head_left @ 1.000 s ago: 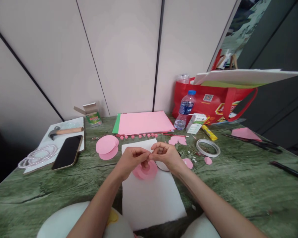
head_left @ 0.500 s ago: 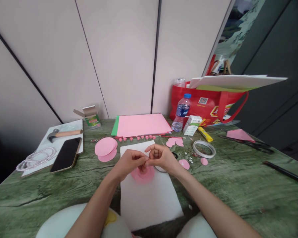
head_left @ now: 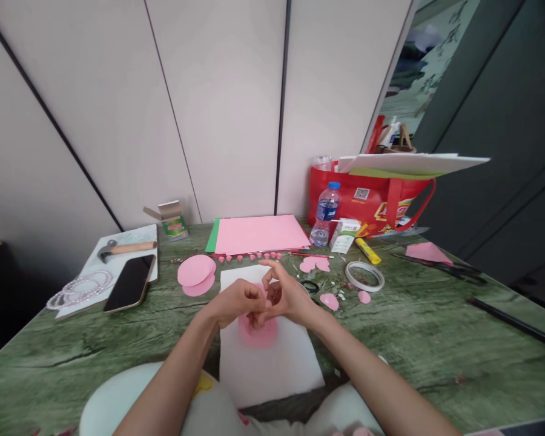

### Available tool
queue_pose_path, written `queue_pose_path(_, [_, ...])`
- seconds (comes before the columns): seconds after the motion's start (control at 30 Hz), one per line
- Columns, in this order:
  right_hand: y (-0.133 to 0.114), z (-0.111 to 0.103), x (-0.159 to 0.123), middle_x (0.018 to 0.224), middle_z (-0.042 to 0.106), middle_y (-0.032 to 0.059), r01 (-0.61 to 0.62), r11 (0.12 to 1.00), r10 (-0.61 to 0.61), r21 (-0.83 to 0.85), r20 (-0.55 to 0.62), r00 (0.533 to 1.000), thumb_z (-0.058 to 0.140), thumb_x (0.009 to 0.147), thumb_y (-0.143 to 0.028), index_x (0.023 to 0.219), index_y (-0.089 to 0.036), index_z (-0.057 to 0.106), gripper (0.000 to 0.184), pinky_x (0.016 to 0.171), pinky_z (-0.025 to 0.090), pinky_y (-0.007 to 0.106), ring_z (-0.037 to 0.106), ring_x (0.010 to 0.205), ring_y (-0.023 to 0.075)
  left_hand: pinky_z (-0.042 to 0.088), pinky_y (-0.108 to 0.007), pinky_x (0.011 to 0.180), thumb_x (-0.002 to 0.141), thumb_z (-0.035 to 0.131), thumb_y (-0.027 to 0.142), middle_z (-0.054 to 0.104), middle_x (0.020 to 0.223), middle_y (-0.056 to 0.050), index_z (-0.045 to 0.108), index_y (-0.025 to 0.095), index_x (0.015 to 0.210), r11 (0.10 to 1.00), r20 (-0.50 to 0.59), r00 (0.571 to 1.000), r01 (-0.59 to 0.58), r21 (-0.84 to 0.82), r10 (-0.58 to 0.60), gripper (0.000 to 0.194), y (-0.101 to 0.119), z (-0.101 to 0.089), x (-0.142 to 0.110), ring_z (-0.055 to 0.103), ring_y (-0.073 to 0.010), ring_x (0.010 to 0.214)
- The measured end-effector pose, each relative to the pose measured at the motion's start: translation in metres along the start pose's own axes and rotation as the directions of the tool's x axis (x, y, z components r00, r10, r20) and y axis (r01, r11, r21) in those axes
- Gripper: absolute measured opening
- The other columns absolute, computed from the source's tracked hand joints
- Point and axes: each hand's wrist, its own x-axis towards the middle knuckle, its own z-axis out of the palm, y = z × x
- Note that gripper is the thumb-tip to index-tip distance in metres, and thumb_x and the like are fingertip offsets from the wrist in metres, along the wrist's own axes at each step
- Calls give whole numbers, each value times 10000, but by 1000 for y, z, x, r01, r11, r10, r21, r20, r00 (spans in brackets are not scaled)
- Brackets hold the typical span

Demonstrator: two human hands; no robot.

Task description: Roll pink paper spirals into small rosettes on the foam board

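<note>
- The person's lap [head_left: 140,393] fills the near middle; the green table [head_left: 49,369], veined like stone or wood, spreads out on both sides; its left edge slants away from the viewer.
- A white sheet [head_left: 267,375] lies ahead, its near edge close to the lap; a pink paper round [head_left: 258,339] is over it, under the hands.
- The left hand [head_left: 238,303] is curled, fingertips drawn together; the right hand [head_left: 286,297] meets it, forefinger raised and bent; whether either grips anything cannot be told.
- Leftward, a stretch of tabletop separates the left hand from the phone [head_left: 131,283]; rightward, tabletop runs between the right forearm and a dark bar [head_left: 513,322].
- Beyond, pink sheets [head_left: 261,235], a bottle [head_left: 326,212] and a red bag [head_left: 367,212] line the far side; pale wall panels [head_left: 227,109] rise behind, bounding forward reach.
</note>
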Motion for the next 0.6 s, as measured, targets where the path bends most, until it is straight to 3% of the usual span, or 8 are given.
queue_pose_path(0.13, [0, 0, 0, 771, 451, -67, 27, 990, -31, -135, -31, 999, 821, 416, -349, 1234, -305, 251, 998, 446, 337, 191, 461, 489, 63, 390, -189, 389, 660, 651, 399, 579, 453, -15, 565, 102, 522, 1000, -18, 1000, 3, 24, -3, 339, 1, 2, -1, 514, -90, 380])
queue_pose_path(0.27, [7, 2, 2, 615, 448, -88, 50, 989, -63, -141, -89, 994, 793, 486, -370, 1193, -253, 336, 849, 457, 310, 202, 421, 492, 84, 385, -179, 398, 706, 600, 408, 576, 449, -14, 568, 103, 556, 999, -83, 996, -33, 44, 36, 341, 0, 3, -1, 523, -88, 383])
queue_pose_path(0.43, [14, 4, 6, 536, 486, -80, 26, 1000, -24, 14, -136, 990, 704, 616, -405, 1003, -203, 496, 483, 445, 327, 203, 432, 443, 76, 416, -205, 452, 758, 538, 419, 589, 479, -27, 559, 111, 602, 989, -161, 977, -136, 53, 143, 346, 0, 3, 1, 543, -102, 425])
queue_pose_path(0.6, [12, 9, 10, 564, 569, -39, -5, 970, 46, 243, -164, 985, 659, 661, -415, 896, -164, 552, 360, 491, 416, 226, 532, 479, 92, 409, -206, 446, 764, 530, 418, 582, 496, -29, 539, 109, 597, 977, -206, 955, -207, 58, 214, 351, 3, 3, 2, 528, -92, 412])
